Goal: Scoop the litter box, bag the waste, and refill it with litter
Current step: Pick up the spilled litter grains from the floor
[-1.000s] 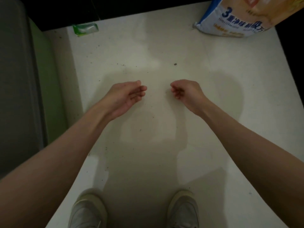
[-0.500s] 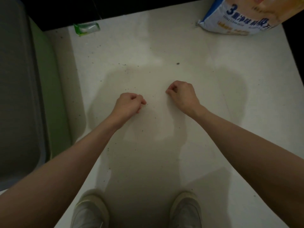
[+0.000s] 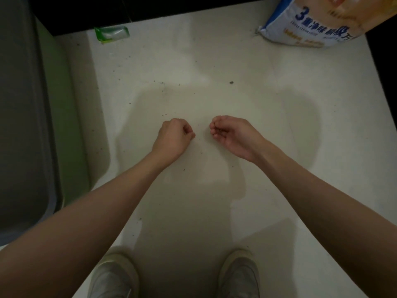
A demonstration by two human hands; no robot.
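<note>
My left hand (image 3: 174, 136) is held out over the white floor as a fist, knuckles up, with nothing in it. Close beside it, a small gap away, my right hand (image 3: 232, 134) is turned palm up with its fingers curled in, also holding nothing. A blue and yellow bag of cat litter (image 3: 318, 24) lies on the floor at the far right, cut off by the frame edge. A large grey bin with a green side (image 3: 64, 125), possibly the litter box, runs along the left edge; its inside is not visible.
A small green packet (image 3: 111, 34) lies at the far left by a dark wall base. Loose litter grains (image 3: 231, 82) are scattered on the white floor (image 3: 279, 168). My two shoes (image 3: 113, 276) stand at the bottom of the view.
Both hands went from loosely curled to fists. My right hand has since turned palm up, and both hands sit slightly lower in view.
</note>
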